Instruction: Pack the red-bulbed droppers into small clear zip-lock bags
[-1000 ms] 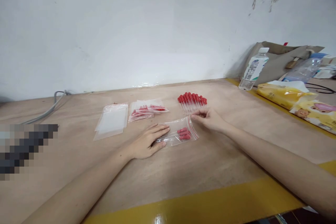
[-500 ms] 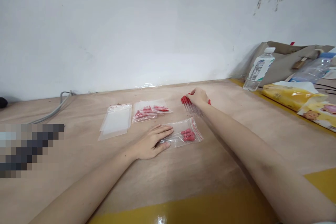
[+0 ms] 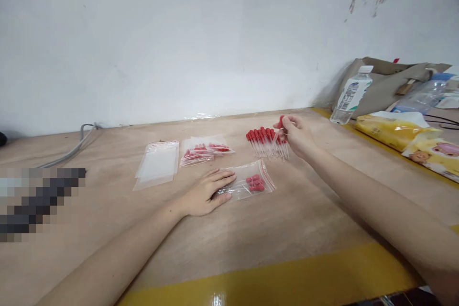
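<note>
My left hand [image 3: 208, 193] lies with its fingers spread on the closed end of a clear zip bag [image 3: 244, 194], pressing it to the table. Inside that bag are a few droppers with red rubber bulbs [image 3: 256, 184]; their thin clear stems run under my fingers. My right hand [image 3: 294, 133] pinches a dropper [image 3: 281, 122] by its red bulb, raised just over the right end of a row of droppers [image 3: 263, 139]. The row lies side by side, red bulbs toward the wall and clear stems toward me.
Filled zip bags [image 3: 204, 149] overlap left of the row, beside flat zip bags [image 3: 158, 165]. A water bottle [image 3: 351, 95], a grey bag [image 3: 387, 83] and a yellow tissue pack [image 3: 394, 131] stand at the right. A grey cable [image 3: 81, 143] runs along the left.
My right hand has come up and to the right from the row with a dropper in its fingers, uncovering the row. My left hand stays on the bag.
</note>
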Tool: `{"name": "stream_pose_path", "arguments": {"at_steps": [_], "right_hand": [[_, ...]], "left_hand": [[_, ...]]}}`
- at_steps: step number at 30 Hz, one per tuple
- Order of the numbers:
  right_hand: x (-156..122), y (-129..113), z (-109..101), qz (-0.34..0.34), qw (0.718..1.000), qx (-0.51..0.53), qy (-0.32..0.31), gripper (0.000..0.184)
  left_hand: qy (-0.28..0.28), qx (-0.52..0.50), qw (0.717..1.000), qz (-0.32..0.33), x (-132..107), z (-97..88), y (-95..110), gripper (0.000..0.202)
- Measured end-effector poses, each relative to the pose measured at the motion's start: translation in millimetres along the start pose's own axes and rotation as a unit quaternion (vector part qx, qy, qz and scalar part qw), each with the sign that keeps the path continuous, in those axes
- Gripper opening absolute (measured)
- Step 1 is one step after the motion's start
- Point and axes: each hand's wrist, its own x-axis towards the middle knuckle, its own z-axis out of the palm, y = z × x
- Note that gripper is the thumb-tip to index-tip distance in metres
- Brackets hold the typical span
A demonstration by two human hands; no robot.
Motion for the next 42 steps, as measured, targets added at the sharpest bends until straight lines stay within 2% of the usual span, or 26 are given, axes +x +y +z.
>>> {"name": "stream_pose_path", "arguments": {"at_steps": [2,5,9,13,15,19,23,26,31,37,40,42], "right_hand": [[-16,2,-12,0.007,0.999,0.046,0.021,0.03],[-37,14,-22,0.032,0.997,0.059,0.024,0.032],[-56,31,-19,0.095,0.992,0.081,0.01,0.023],[-68,38,-11,0.162,0.979,0.112,-0.052,0.018],[-71,39,-11,0.171,0.976,0.076,-0.111,0.02],[-70,39,-17,0.103,0.962,-0.066,-0.245,0.028],[-66,38,-17,0.036,0.945,-0.125,-0.3,0.029],[-64,36,-13,0.017,0.939,-0.152,-0.309,0.026],[-58,39,-13,-0.015,0.935,-0.218,-0.278,0.021],[-59,44,-9,-0.06,0.921,-0.218,-0.316,0.02],[-64,47,-2,-0.079,0.926,-0.247,-0.274,0.017],[-66,48,0,-0.115,0.918,-0.269,-0.267,0.015]], "left_hand": [[-0.002,0.002,1.0,-0.003,0,-0.3,0,0.047],[-0.008,0.007,1.0,-0.006,0,-0.5,0,0.047],[-0.008,0.01,1.0,-0.007,-1,-0.7,1,0.049],[0.007,0.005,1.0,-0.01,-2,-1.1,2,0.052],[0.008,0.003,1.0,-0.008,-2,-1.1,3,0.053],[0.007,0.0,1.0,-0.006,-2,-1.0,3,0.052],[0.002,-0.002,1.0,-0.004,0,-1.2,4,0.052],[-0.002,0.001,1.0,-0.011,0,-1.5,4,0.052],[0.005,0.0,1.0,-0.016,-1,-1.5,3,0.052],[0.005,0.003,1.0,-0.014,-1,-2.0,5,0.052],[0.002,0.005,1.0,-0.017,-1,-2.3,6,0.052],[0.002,0.004,1.0,-0.017,-1,-2.1,6,0.052]]}}
